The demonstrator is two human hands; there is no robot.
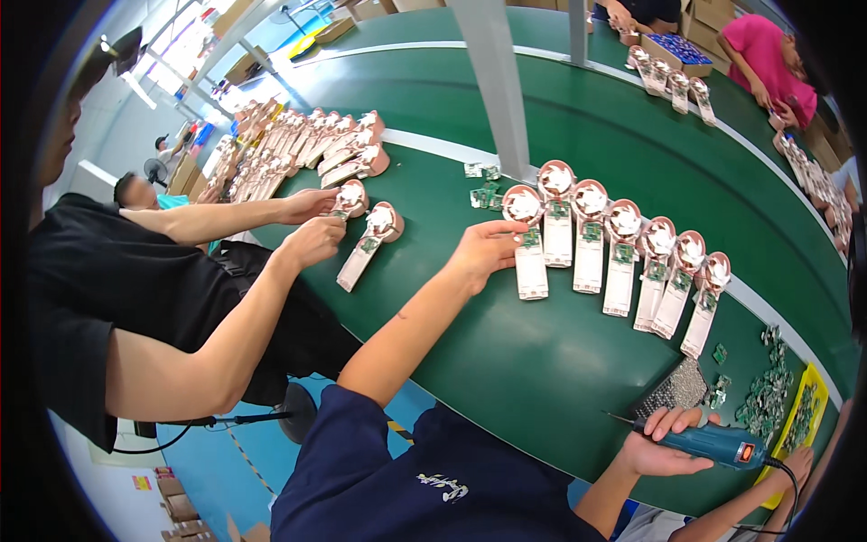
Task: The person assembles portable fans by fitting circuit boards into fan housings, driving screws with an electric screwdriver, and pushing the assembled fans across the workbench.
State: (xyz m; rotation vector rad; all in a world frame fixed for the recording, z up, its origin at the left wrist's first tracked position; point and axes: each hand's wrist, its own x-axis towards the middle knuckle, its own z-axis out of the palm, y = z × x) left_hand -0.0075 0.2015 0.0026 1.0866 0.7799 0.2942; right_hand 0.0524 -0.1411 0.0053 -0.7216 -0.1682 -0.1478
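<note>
In front of me a curved row of pink-and-white handheld fans (589,237) lies on the green bench, their housings open, with white blades and small green circuit boards showing. My left hand (480,256) is closed at the side of the leftmost fan (531,271), its fingertips by the circuit board. My right hand (670,444) is wrapped round a teal electric screwdriver (718,444), whose thin bit points left above the bench. A dark tray of small screws (679,387) lies just beyond that hand. Loose green circuit boards (766,397) are heaped to its right.
On my left, a co-worker's hands (316,230) hold another fan, beside a lone fan (368,248). Many fans (298,144) crowd the bench behind. A metal post (495,90) rises past the row. At right stand a yellow tray (802,420) and another person's arm (768,492).
</note>
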